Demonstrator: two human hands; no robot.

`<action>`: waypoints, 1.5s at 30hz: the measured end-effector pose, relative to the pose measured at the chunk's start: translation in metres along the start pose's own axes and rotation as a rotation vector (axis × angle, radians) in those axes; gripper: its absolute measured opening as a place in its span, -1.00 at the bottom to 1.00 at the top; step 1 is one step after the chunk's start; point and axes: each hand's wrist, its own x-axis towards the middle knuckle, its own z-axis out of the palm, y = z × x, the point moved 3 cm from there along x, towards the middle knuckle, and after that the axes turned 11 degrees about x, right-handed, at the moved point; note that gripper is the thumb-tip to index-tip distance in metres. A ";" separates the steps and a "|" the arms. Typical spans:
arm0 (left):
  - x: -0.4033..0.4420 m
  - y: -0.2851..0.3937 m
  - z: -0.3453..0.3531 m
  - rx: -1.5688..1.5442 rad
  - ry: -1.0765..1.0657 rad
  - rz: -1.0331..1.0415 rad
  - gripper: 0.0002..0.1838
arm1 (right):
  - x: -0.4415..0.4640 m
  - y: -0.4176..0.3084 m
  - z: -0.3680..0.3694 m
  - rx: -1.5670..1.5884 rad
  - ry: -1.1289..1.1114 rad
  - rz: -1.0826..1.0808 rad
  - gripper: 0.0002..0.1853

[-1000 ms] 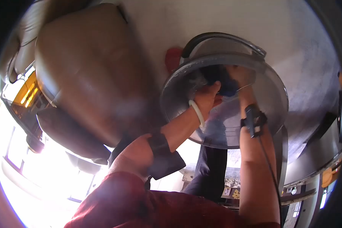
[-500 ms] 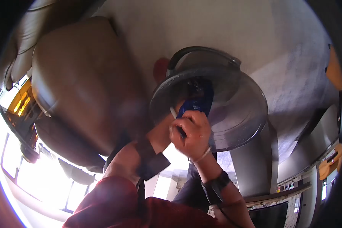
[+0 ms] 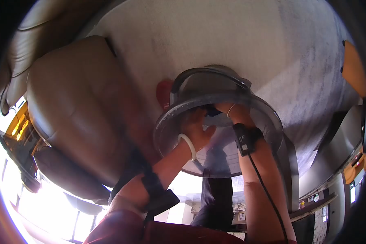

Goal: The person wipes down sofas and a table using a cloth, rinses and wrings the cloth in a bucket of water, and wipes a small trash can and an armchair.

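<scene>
A see-through bucket [image 3: 254, 156] with a dark carrying handle [image 3: 209, 70] is in front of me, and both hands reach down inside it. Low in the bucket, a wet-looking dark blue cloth [image 3: 212, 110] shows between my hands. My right hand [image 3: 233, 110] is at the cloth and appears closed on it; its fingertips are partly hidden behind the rim. My left hand [image 3: 197, 129], with a white bangle at the wrist, is beside the cloth, thumb spread away from the fingers. Whether its fingertips touch the cloth is unclear.
A large brown leather seat [image 3: 75, 105] stands close on the left. A red object [image 3: 164, 94] lies on the pale floor [image 3: 232, 36] by the bucket's far left side. An orange-brown panel [image 3: 354, 69] is at the far right.
The right hand has gone from gripping the bunched blue cloth above the bucket to deep inside it. The cloth has moved down too. The left hand now shows, with its thumb spread.
</scene>
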 end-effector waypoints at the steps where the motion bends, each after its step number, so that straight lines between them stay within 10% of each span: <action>1: -0.004 -0.012 0.012 -0.170 -0.036 -0.148 -0.42 | -0.005 0.008 0.008 -0.078 0.052 0.008 -0.74; 5: -0.004 -0.028 0.010 -0.746 -0.053 -0.499 -0.42 | -0.034 -0.054 -0.030 0.214 0.108 0.190 -0.85; 7: -0.008 -0.026 0.003 -1.040 -0.028 -1.003 -0.43 | -0.064 -0.118 -0.058 0.564 0.134 0.228 -0.86; 11: -0.011 -0.065 0.056 -1.509 -0.295 -0.692 -0.46 | -0.107 -0.209 -0.082 0.672 0.141 0.013 -0.82; 14: -0.035 -0.092 0.095 -1.374 -0.388 -0.758 -0.54 | -0.099 -0.209 -0.071 0.541 0.371 -0.067 -0.89; 21: -0.026 -0.022 0.022 -0.039 -0.266 0.079 -0.42 | -0.018 -0.069 -0.042 0.178 0.173 0.237 -0.78; 23: -0.025 0.002 0.017 -1.172 -0.252 -1.000 -0.32 | -0.008 -0.019 -0.038 0.190 0.342 0.202 -0.72; 25: -0.022 -0.003 0.011 -1.181 -0.247 -0.990 -0.29 | -0.012 -0.011 -0.036 0.265 0.395 0.190 -0.67; 27: -0.018 -0.003 0.006 -1.202 -0.253 -0.969 -0.26 | -0.034 -0.038 -0.046 1.006 0.102 0.877 -0.56; 30: -0.014 -0.011 0.006 -1.167 -0.207 -1.051 -0.29 | -0.070 -0.091 -0.052 0.935 -0.299 0.553 -0.62; 32: -0.007 -0.019 0.017 -1.638 -0.369 -0.702 -0.35 | -0.089 -0.141 -0.080 0.918 -0.518 0.422 -0.66; 35: -0.014 -0.008 0.015 -1.277 -0.400 -0.632 -0.39 | -0.103 -0.179 -0.115 0.944 -0.702 0.245 -0.65; 37: -0.031 -0.010 0.028 -1.210 -0.400 -0.662 -0.36 | -0.109 -0.173 -0.121 1.008 -0.671 0.259 -0.64; 41: -0.040 0.032 0.022 -1.718 -0.358 -0.594 -0.47 | -0.099 -0.105 -0.107 1.468 0.272 0.624 -0.61; 45: -0.049 0.037 0.025 -1.875 -0.322 -0.582 -0.56 | -0.081 -0.087 -0.083 1.575 0.323 0.578 -0.56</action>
